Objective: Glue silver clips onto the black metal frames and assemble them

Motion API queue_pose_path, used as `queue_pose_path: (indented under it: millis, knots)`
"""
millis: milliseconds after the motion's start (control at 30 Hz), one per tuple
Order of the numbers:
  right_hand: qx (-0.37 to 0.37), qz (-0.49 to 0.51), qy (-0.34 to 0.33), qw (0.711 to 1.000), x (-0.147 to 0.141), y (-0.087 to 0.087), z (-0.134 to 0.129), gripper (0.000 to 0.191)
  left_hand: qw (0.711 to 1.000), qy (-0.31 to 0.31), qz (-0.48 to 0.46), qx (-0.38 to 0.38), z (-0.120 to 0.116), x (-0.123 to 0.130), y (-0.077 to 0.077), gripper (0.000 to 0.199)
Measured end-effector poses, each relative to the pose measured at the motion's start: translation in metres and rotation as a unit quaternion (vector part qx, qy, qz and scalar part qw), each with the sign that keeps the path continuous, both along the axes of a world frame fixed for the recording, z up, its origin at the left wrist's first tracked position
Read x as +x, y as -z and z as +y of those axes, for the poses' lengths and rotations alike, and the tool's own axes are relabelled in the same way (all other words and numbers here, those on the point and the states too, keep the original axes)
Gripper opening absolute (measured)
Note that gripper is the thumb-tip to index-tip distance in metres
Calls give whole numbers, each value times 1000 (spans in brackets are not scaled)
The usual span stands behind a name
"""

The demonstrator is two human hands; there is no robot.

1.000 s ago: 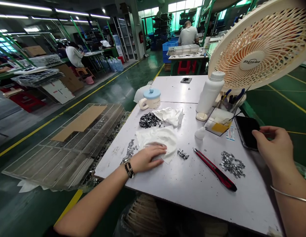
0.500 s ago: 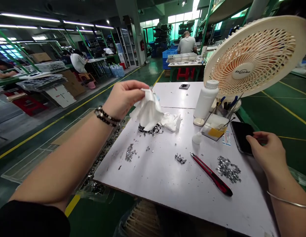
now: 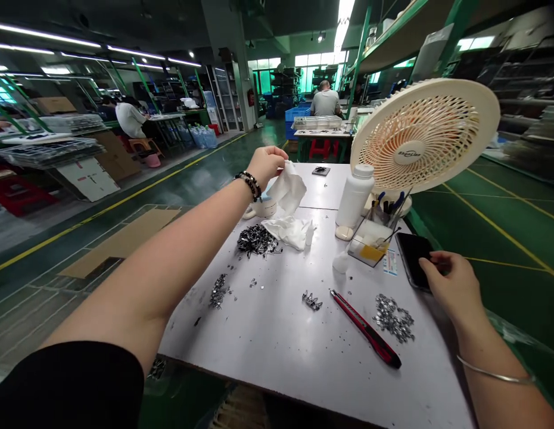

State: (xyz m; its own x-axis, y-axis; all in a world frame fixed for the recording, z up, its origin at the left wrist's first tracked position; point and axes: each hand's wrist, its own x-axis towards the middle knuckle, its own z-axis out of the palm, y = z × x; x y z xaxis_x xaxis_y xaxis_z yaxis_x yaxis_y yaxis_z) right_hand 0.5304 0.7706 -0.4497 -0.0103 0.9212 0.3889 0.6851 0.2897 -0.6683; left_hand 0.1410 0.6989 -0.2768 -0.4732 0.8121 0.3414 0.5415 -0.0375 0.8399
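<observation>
- The white table [image 3: 277,351] takes up most of the view. Its near edge runs across the bottom and is cut off at lower right; the left edge drops off to the green floor. There's a big bare patch in the middle front, so plenty of room there.
- A cream fan [image 3: 422,138] stands at the back right, with a white bottle [image 3: 354,193] just beside it and a clear pen tray [image 3: 370,241] in front.
- Left hand [image 3: 267,167] is up off the table, fingers pinched shut on a white cloth [image 3: 286,189] that hangs down above a second crumpled cloth [image 3: 286,230].
- Right hand [image 3: 453,285] sits at the right edge, fingertips touching a black phone [image 3: 413,268]. The fingers are loosely curled and don't grip it.
- A red-and-black utility knife [image 3: 364,328] lies diagonal between the hands.
- Piles of small metal clips: a dark one [image 3: 257,239] beside the cloths, a shiny one [image 3: 393,317] near the right hand, and a few by the left edge [image 3: 218,291]. They're too small to make out properly.
- A mug [image 3: 261,207] is mostly hidden behind the left wrist.
</observation>
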Motion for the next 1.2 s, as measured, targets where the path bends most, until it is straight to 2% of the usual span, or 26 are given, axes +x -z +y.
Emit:
queue_pose_path:
  millis: [100,167,233,300,367,433,500,567,633,767,833,933,1100,1200]
  knots:
    - [2,-3,-4,1000,0,-2,-1,35,995,1,86,-50,7,-5,17,12]
    - [5,-5,-7,1000,0,-4,-2,34,984,11,164,-63,-2,1,30,14]
    - [11,-6,-14,1000,0,-6,-3,33,968,35,245,-50,-20,17,46,14]
    - [18,-5,-20,1000,-1,-7,-4,33,944,96,314,-36,-45,42,66,11]
    - [25,-1,-22,999,-1,-7,-4,32,911,191,364,-34,-70,71,89,9]
    - [30,3,-22,999,-2,-6,-3,32,872,289,394,-34,-89,99,110,19]
    - [33,5,-22,999,-2,-5,-3,32,838,363,406,-31,-98,122,126,27]
    - [33,5,-25,999,-2,-5,-3,31,813,410,413,-30,-97,138,137,34]
    - [32,3,-28,999,-2,-5,-4,31,799,429,419,-40,-89,149,143,43]
    - [36,-4,-32,999,-1,-7,-5,31,800,412,427,-84,-72,165,152,54]
    - [38,-8,-33,999,-1,-7,-5,31,802,404,427,-102,-73,167,155,56]
    - [37,-14,-37,999,0,-6,-4,33,804,399,425,-117,-90,157,155,60]
    - [27,-22,-41,999,-1,-4,-3,36,808,376,425,-159,-143,107,146,64]
    - [17,-29,-43,999,-3,-3,-3,35,814,352,427,-178,-172,74,143,60]
